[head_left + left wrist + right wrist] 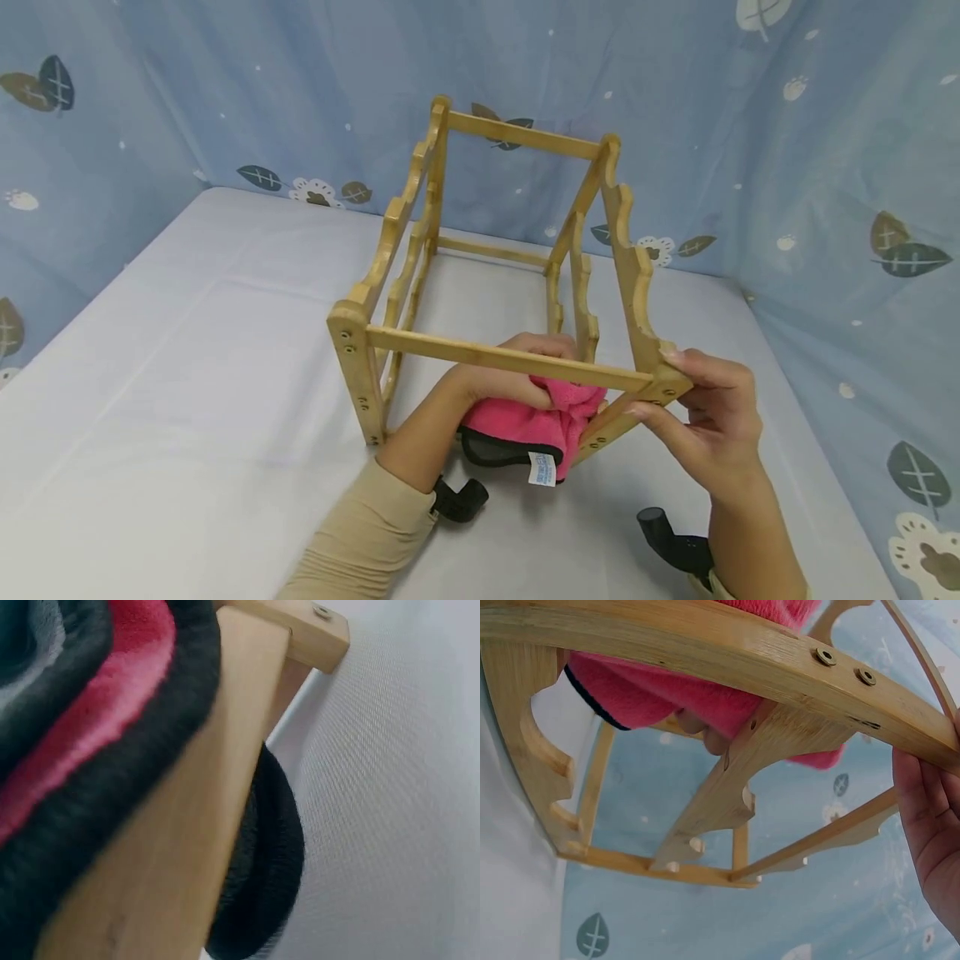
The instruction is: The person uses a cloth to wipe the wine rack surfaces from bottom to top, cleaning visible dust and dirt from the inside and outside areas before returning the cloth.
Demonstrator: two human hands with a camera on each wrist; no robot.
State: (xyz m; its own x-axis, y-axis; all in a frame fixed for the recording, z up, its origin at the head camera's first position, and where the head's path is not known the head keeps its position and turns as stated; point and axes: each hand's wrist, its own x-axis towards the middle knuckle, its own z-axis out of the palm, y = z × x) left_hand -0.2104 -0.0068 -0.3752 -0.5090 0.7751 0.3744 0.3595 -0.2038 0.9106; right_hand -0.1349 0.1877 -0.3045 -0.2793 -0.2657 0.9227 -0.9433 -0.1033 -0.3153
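Observation:
A light wooden rack [510, 358] with scalloped side rails stands on the white surface, its front lower right corner by both hands. My right hand [716, 425] pinches the rack's upper front right corner between thumb and fingers. Reaching beneath the front top rail, my left hand [506, 386] grips a pink cloth [513, 421] with dark edging and a white label. The cloth lies bunched round the right front post, and in the right wrist view fingertips [715, 740] show beneath it. Close up in the left wrist view, the cloth [142, 667] wraps a wooden bar [225, 712].
A white covered tabletop [187, 375] spreads under the rack. Blue curtains [300, 83] with leaf prints hang behind and on both sides. Black wrist mounts [461, 502] sit on both forearms, near the table's front.

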